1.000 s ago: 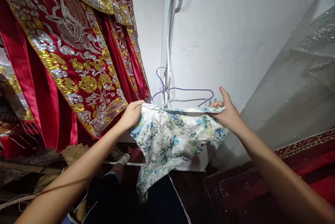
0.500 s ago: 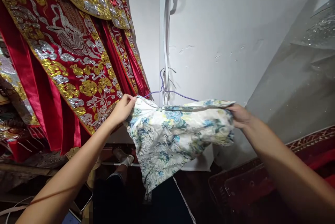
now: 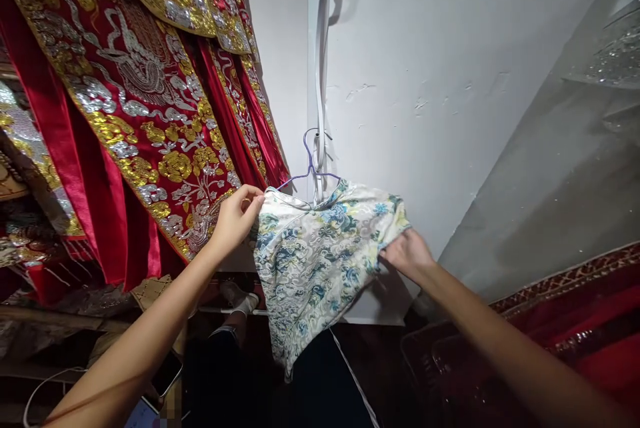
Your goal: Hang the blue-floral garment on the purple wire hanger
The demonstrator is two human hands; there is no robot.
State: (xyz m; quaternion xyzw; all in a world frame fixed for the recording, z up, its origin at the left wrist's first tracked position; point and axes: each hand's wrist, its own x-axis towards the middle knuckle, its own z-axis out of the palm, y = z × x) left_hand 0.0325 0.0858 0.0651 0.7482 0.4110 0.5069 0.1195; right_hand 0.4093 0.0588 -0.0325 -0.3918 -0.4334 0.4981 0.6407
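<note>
Hanger [image 3: 311, 165] partly invisible under shirt [image 3: 320, 261]

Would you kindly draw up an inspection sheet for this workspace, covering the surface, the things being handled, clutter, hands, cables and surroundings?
Surface: white wall behind the work, with scuff marks.
Job's things: floral top, partly covering a purple hanger against the wall.
Clutter: phone-like device at lower left.
Left hand: pinching the top at the shoulder near the neckline.
Right hand: at the sleeve hem, fingers partly hidden, grip unclear.
Cables: thin pale cord at lower left; whether the white strip down the wall is a cable cannot be told.
Surroundings: red embroidered costume at left.
</note>
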